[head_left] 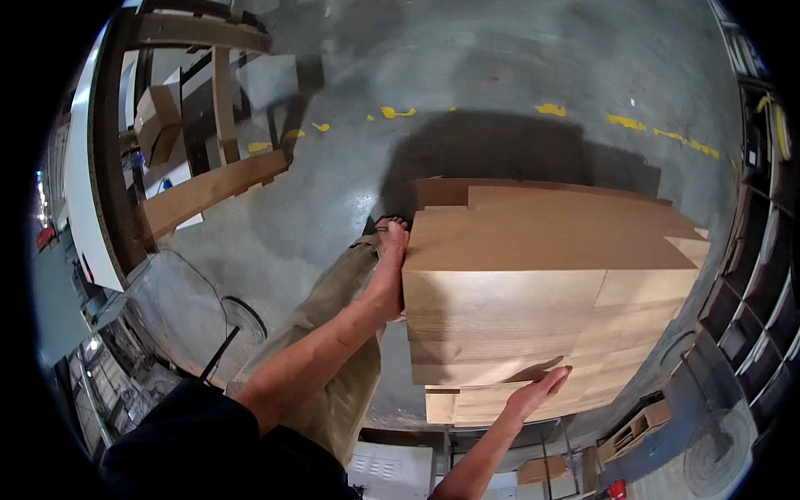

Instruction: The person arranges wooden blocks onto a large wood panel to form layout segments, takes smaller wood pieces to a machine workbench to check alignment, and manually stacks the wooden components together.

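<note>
Squaring the stack of wood panels (533,283): left hand (390,271) flat on its side, right hand (537,392) open-palmed underneath, neither grip closed; keep pressure even.

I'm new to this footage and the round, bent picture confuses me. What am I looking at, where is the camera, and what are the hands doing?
There is one picture, taken by a wide fisheye camera worn on a person's head and looking down, so straight edges curve. The two bare arms coming in from below are that person's own. The left hand presses flat against the left side of a tall stack of light wooden boards. The right hand lies open against the stack's near lower edge. Neither hand grips anything. Below is a grey concrete floor with yellow paint marks; a wooden frame stands at the upper left.
</note>
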Action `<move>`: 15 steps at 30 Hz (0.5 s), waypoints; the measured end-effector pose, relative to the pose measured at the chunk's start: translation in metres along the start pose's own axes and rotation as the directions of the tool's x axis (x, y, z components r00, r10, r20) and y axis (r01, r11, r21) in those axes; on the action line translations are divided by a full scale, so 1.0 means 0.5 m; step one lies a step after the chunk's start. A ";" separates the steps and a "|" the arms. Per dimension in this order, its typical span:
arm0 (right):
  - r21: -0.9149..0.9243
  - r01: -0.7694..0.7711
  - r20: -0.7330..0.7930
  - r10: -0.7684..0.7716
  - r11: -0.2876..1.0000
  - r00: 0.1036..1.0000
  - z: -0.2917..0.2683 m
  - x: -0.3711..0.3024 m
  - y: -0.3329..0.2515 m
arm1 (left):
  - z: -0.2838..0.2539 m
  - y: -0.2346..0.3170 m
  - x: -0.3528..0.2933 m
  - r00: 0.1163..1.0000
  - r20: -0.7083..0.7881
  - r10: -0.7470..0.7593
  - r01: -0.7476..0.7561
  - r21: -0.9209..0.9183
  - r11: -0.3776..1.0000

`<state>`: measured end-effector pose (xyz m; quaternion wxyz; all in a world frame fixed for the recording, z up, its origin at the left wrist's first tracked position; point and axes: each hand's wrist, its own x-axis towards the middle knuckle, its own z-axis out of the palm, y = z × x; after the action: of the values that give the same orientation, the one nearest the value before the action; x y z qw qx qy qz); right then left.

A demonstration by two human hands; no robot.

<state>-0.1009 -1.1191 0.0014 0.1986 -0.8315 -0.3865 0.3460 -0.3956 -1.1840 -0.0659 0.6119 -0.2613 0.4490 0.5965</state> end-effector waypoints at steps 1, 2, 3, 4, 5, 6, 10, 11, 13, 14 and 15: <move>-0.012 0.004 0.012 -0.004 1.000 1.000 0.001 0.005 0.003 | -0.001 0.001 0.001 1.000 0.006 -0.025 0.025 0.020 0.999; 0.020 0.007 0.019 -0.007 1.000 1.000 0.002 0.009 0.007 | -0.001 0.001 -0.002 0.998 0.035 -0.051 0.052 -0.025 0.998; 0.052 0.008 0.021 -0.009 0.999 1.000 0.001 0.012 0.010 | 0.010 0.003 -0.005 0.998 0.029 -0.053 0.054 -0.036 0.998; 0.041 0.010 0.023 -0.010 0.999 1.000 0.002 0.015 0.015 | 0.022 0.005 -0.008 0.999 -0.018 -0.032 0.031 -0.037 0.999; 0.058 0.024 0.029 -0.025 0.998 0.999 0.002 0.016 0.020 | 0.027 0.005 -0.009 0.998 -0.062 -0.012 0.010 -0.035 0.999; 0.077 0.040 0.029 -0.043 0.996 0.999 0.004 0.015 0.013 | 0.023 0.003 -0.006 0.998 -0.060 -0.019 0.017 -0.042 0.999; 0.094 0.012 -0.059 -0.006 0.995 0.998 0.024 0.006 0.006 | 0.025 0.019 -0.014 0.988 -0.076 -0.134 0.131 -0.044 0.990; 0.129 -0.001 -0.027 0.004 0.992 1.000 0.020 0.006 0.006 | 0.031 0.026 -0.016 0.978 -0.140 -0.156 0.155 -0.019 0.988; 0.329 -0.159 -0.018 0.174 0.931 0.985 0.036 -0.007 0.005 | 0.020 0.043 0.004 0.992 0.006 0.124 -0.123 0.195 0.973; 0.333 -0.155 -0.030 0.175 0.930 0.984 0.045 -0.012 0.007 | -0.018 0.056 0.031 0.994 0.002 0.107 -0.099 0.404 0.909; 0.540 -0.248 0.044 0.266 0.805 0.963 0.054 -0.022 0.012 | -0.057 0.071 0.057 0.995 -0.012 0.095 -0.069 0.594 0.802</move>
<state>-0.1227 -1.1298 -0.0157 0.3826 -0.7919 -0.1538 0.4505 -0.4397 -1.1888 -0.0958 0.6269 -0.0500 0.6361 0.4470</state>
